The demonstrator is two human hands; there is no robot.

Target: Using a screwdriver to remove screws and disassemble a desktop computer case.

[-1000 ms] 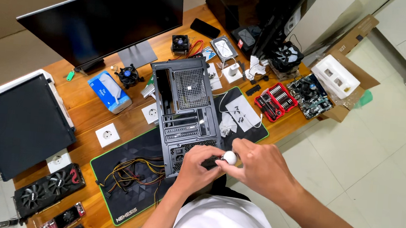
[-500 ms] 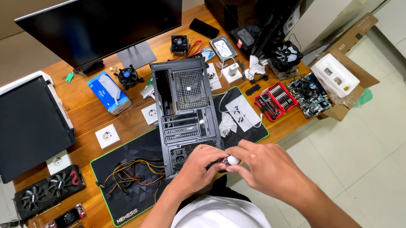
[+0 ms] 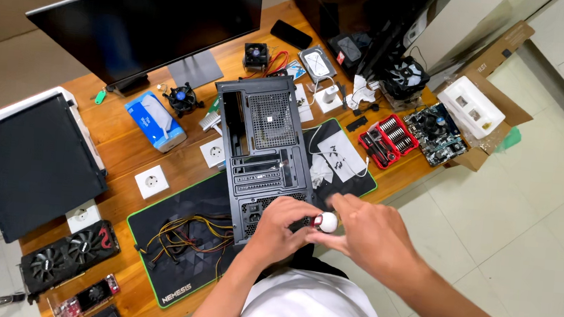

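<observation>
On the wooden desk (image 3: 126,152), both hands clamp a screwdriver (image 3: 326,221) against the computer case (image 3: 266,150).

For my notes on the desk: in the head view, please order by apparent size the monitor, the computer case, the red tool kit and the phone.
1. monitor
2. computer case
3. red tool kit
4. phone

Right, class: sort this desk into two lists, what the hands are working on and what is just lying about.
In hand:
left hand
right hand
small white-handled tool
computer case

Lying about:
monitor
tissue box
red screwdriver set
graphics card
motherboard
</observation>
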